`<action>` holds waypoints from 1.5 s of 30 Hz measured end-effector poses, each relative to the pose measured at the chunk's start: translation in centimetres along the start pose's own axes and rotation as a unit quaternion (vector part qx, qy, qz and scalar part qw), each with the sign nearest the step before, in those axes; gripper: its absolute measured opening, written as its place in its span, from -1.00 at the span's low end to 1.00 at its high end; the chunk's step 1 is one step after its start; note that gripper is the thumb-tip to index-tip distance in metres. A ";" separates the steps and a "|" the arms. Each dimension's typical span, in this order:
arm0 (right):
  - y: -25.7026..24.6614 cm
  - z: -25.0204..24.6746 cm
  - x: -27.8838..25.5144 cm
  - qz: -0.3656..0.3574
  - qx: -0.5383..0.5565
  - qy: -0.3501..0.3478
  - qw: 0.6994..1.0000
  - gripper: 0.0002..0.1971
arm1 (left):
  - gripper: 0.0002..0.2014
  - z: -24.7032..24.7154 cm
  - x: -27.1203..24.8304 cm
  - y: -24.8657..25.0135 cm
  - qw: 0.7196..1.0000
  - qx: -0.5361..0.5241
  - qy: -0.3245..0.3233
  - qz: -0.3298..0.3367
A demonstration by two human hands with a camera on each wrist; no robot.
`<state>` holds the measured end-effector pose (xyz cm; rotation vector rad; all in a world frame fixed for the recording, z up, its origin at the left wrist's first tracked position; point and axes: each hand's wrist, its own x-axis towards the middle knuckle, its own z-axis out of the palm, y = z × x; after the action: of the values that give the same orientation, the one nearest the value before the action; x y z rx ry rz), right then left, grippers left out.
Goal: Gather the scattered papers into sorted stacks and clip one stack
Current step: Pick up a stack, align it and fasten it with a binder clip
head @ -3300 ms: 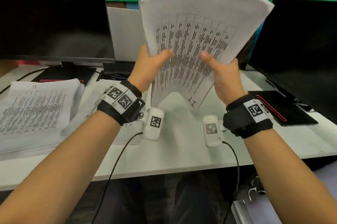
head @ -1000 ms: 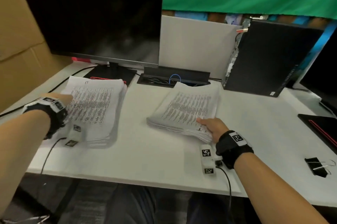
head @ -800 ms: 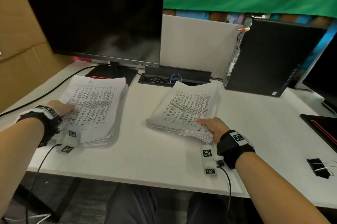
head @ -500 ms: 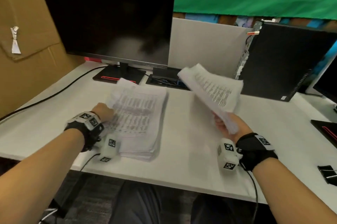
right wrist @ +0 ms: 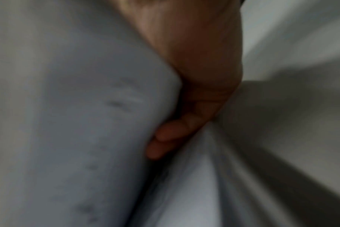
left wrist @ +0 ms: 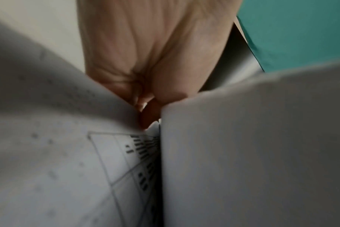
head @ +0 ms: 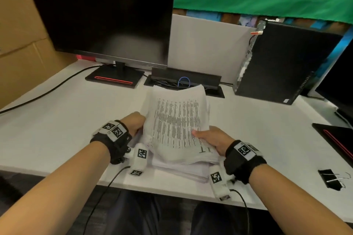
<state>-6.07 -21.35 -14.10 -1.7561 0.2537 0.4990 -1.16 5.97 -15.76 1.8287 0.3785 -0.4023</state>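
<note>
A printed paper bundle [head: 175, 120] lies bowed on top of a thicker paper stack [head: 181, 169] at the desk's front centre. My right hand [head: 208, 137] grips the bundle's near right corner, thumb on top. In the right wrist view its fingers [right wrist: 165, 138] sit under the bundle [right wrist: 78, 107]. My left hand [head: 137, 124] holds the bundle's left edge, its fingertips hidden by paper. In the left wrist view the left hand [left wrist: 145, 61] reaches down between two paper layers [left wrist: 243, 153]. A black binder clip [head: 331, 178] lies at the front right, away from both hands.
A dark monitor [head: 107, 15] on its stand [head: 114, 78] is at the back left, with a cable box [head: 185, 82] behind the papers. A black computer tower [head: 282, 62] stands back right. Cardboard [head: 19, 34] lines the left side. The white desk [head: 57, 120] shows bare surface on both sides.
My right hand has brought its bundle down from the air onto the other stack. My left hand has slid that stack to the front centre and moved onto the bundle's left edge.
</note>
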 end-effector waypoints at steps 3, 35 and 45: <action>1.5 -0.6 2.5 -0.006 -0.029 0.018 0.999 0.00 | -0.77 0.3 -1.4 0.2 0.999 -0.038 0.012 0.000; -9.2 -5.0 -9.9 -0.386 0.096 0.128 0.909 -0.59 | -0.64 5.8 -13.8 10.4 0.873 -0.076 0.064 0.477; -8.0 -6.7 -10.7 -0.407 0.095 0.115 0.901 -0.48 | -0.42 6.6 -12.6 11.2 0.865 -0.162 -0.001 0.474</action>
<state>-10.78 -26.83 -1.05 -1.5556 -0.2683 -0.3334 -7.84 -4.17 -2.31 1.4639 -0.4505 0.3345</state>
